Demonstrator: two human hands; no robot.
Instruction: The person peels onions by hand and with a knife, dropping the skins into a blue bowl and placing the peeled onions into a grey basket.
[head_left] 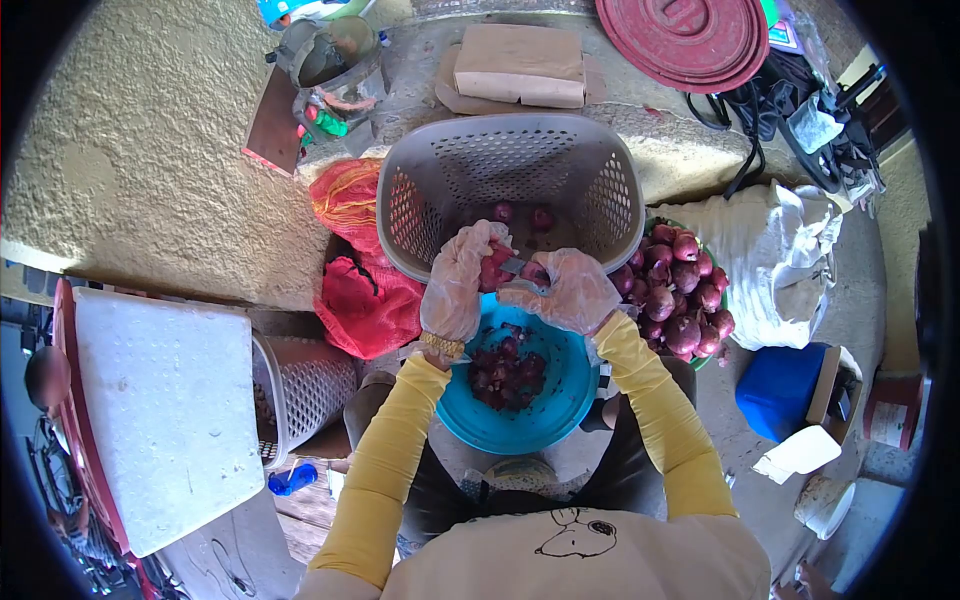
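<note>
My left hand [455, 285], in a clear plastic glove, is closed around a red onion [493, 270] over the front rim of the grey perforated basket [393, 215]. In my right hand [578, 292], gloved the same way, is a small knife [514, 266], its blade against the onion's side. Purple skin also shows by the right fingers. Directly below both hands is a blue basin [455, 408] with onion skins and trimmings [508, 372] at its bottom. Two red onions [542, 218] lie inside the basket.
Right of the basket, many red onions [683, 290] fill a green-rimmed container beside a white sack [780, 255]. Red mesh bags [370, 310] lie left. A white board [165, 415] and another perforated basket [310, 385] stand farther left. A red lid [685, 35] lies behind.
</note>
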